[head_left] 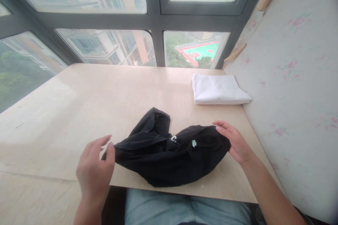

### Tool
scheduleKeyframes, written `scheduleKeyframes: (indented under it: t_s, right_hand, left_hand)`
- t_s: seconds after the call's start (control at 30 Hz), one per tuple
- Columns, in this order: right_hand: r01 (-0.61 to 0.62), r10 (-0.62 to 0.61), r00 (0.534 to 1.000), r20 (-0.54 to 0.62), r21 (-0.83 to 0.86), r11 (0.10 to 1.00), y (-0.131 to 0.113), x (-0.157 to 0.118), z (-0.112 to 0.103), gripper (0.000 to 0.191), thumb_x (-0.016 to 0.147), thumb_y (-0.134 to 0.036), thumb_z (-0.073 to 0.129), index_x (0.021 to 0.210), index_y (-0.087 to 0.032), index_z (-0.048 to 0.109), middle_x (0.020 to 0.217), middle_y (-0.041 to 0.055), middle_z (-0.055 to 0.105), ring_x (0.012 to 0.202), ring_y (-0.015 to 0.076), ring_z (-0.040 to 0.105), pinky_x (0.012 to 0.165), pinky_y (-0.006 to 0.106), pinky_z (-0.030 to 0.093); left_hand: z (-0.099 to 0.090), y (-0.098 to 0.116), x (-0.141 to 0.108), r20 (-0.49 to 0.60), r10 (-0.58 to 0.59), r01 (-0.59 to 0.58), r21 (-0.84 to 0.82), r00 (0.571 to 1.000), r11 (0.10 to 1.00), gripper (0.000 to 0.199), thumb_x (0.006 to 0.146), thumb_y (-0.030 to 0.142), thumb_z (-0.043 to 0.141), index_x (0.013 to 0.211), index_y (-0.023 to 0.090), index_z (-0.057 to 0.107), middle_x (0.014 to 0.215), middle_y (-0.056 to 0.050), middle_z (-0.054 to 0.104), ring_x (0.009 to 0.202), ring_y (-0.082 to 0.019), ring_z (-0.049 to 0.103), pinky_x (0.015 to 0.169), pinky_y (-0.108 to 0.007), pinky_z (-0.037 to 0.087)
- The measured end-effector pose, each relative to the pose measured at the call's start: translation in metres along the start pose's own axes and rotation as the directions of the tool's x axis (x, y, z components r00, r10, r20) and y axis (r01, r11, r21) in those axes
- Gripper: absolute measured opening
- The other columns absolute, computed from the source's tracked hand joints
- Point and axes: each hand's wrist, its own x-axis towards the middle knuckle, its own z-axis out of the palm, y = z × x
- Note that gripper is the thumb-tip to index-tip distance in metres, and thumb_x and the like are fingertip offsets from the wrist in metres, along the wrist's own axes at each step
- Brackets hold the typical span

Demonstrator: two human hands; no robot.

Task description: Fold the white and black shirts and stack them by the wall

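A crumpled black garment (174, 161) with a small white label and white lettering lies near the front edge of the pale wooden surface (105, 95). At its left end, my left hand (97, 163) pinches the cloth between thumb and fingers. My right hand (233, 140) holds the garment's right end, with the thumb over the cloth and the fingers partly behind it. One part of the garment sticks up and back from the middle.
A folded white cloth (219, 89) rests at the back right beside the flowered wall (293, 88). Grey-framed windows (155, 21) run along the back. My legs (185, 207) are below the front edge.
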Motion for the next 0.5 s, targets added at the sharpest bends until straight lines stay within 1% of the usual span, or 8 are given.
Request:
scheduleKeyframes:
  t_s: [0.03,0.1,0.13,0.23,0.3,0.4,0.47,0.5]
  right_hand:
    - [0.023,-0.023,1.0,0.005,-0.066,0.998,0.001,-0.002,0.001,0.045,0.078,-0.047,0.075,0.112,-0.02,0.065,0.1,0.0078,0.073,0.093,0.0227,0.07,0.079,0.032,0.056]
    - [0.078,-0.079,0.997,0.004,-0.231,0.97,0.003,-0.004,0.005,0.045,0.079,-0.049,0.073,0.114,-0.021,0.066,0.101,0.0082,0.073,0.097,0.0243,0.069,0.083,0.035,0.055]
    - [0.11,-0.116,0.993,0.0,-0.309,0.945,0.004,-0.005,0.008,0.043,0.08,-0.049,0.072,0.113,-0.021,0.066,0.101,0.0079,0.073,0.098,0.0245,0.068,0.085,0.035,0.054]
    - [0.201,-0.238,0.97,-0.044,-0.4,0.894,0.002,-0.007,0.016,0.033,0.084,-0.047,0.069,0.104,-0.022,0.07,0.096,0.0056,0.072,0.093,0.0221,0.067,0.084,0.034,0.052]
    - [0.251,-0.302,0.945,-0.127,-0.309,0.917,-0.006,-0.01,0.018,0.027,0.084,-0.045,0.069,0.098,-0.022,0.07,0.087,0.0035,0.07,0.083,0.0189,0.065,0.075,0.03,0.051]
    - [0.332,-0.342,0.899,-0.275,-0.085,0.939,-0.023,-0.017,0.015,0.023,0.081,-0.042,0.073,0.094,-0.023,0.068,0.076,-0.0006,0.063,0.068,0.0142,0.059,0.063,0.026,0.048]
    - [0.399,-0.38,0.859,-0.342,-0.015,0.917,-0.037,-0.022,0.01,0.022,0.08,-0.039,0.075,0.094,-0.023,0.068,0.074,-0.0019,0.06,0.064,0.0121,0.056,0.059,0.024,0.046]
    - [0.438,-0.413,0.832,-0.372,-0.017,0.899,-0.044,-0.024,0.007,0.021,0.079,-0.037,0.076,0.093,-0.023,0.068,0.073,-0.0023,0.058,0.062,0.0115,0.054,0.058,0.024,0.045]
  left_hand:
    - [0.004,0.016,0.001,0.018,0.069,-0.068,-0.071,0.997,0.995,0.026,0.093,0.03,0.052,0.113,0.021,0.065,0.111,-0.009,0.068,0.097,-0.023,0.064,0.09,-0.035,0.048]
    - [0.017,0.047,0.001,0.186,0.241,-0.2,-0.213,0.953,0.956,0.027,0.093,0.027,0.052,0.116,0.023,0.064,0.112,-0.008,0.068,0.103,-0.023,0.064,0.094,-0.035,0.048]
    - [0.026,0.062,0.001,0.314,0.335,-0.252,-0.276,0.888,0.927,0.029,0.094,0.028,0.051,0.12,0.024,0.063,0.114,-0.008,0.068,0.105,-0.022,0.063,0.094,-0.036,0.048]
    - [0.056,0.097,-0.001,0.599,0.52,-0.325,-0.409,0.61,0.853,0.033,0.092,0.031,0.055,0.124,0.025,0.062,0.117,-0.007,0.068,0.104,-0.023,0.062,0.091,-0.037,0.048]
    - [0.071,0.112,0.0,0.653,0.557,-0.347,-0.435,0.514,0.831,0.028,0.09,0.028,0.059,0.116,0.023,0.066,0.111,-0.006,0.069,0.101,-0.023,0.062,0.088,-0.036,0.048]
    - [0.079,0.123,0.004,0.668,0.559,-0.384,-0.41,0.491,0.827,0.017,0.089,0.02,0.055,0.097,0.021,0.069,0.094,-0.005,0.069,0.09,-0.021,0.063,0.079,-0.033,0.047]
    - [0.076,0.122,0.009,0.646,0.546,-0.383,-0.391,0.533,0.837,0.019,0.091,0.019,0.051,0.097,0.021,0.069,0.091,-0.004,0.07,0.086,-0.02,0.064,0.076,-0.031,0.047]
    - [0.073,0.12,0.012,0.619,0.537,-0.378,-0.381,0.573,0.843,0.02,0.092,0.021,0.05,0.099,0.022,0.069,0.093,-0.004,0.071,0.087,-0.02,0.065,0.075,-0.03,0.047]
